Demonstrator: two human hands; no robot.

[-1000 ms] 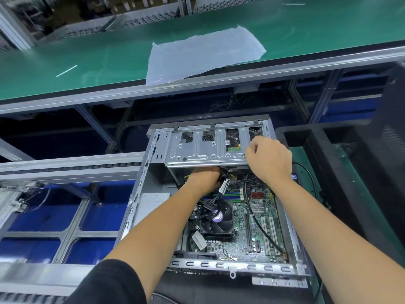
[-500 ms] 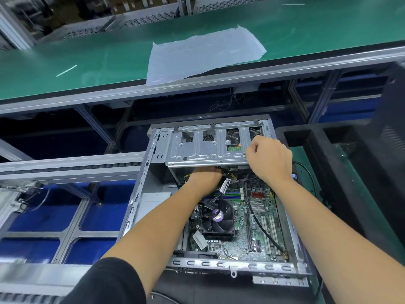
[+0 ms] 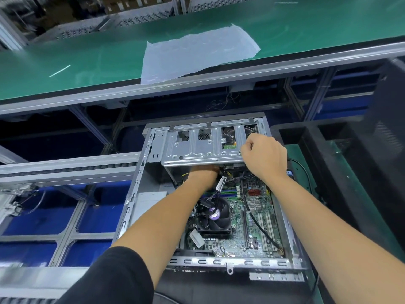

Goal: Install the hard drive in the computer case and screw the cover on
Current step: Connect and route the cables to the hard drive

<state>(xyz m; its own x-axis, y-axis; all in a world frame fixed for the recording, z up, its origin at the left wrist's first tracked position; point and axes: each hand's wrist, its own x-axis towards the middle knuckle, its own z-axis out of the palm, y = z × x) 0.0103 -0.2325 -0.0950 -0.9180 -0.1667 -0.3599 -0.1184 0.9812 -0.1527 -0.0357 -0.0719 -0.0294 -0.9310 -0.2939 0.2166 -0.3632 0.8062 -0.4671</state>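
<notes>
Right hand (image 3: 264, 155): grip clenched over the near right corner of the metal drive cage (image 3: 197, 148), at about 1 o'clock in the open computer case (image 3: 131, 194); what the fingers pinch cannot be told. Left hand (image 3: 203, 174) reaches under the cage at 12 o'clock, fingers hidden, so its grip cannot be told. Hard drive (image 3: 229, 139) shows through a cage slot just left of the right hand; CPU fan (image 3: 215, 217) lies below at 6 o'clock, and a plastic sheet (image 3: 197, 51) rests on the green desk (image 3: 87, 55) beyond.
</notes>
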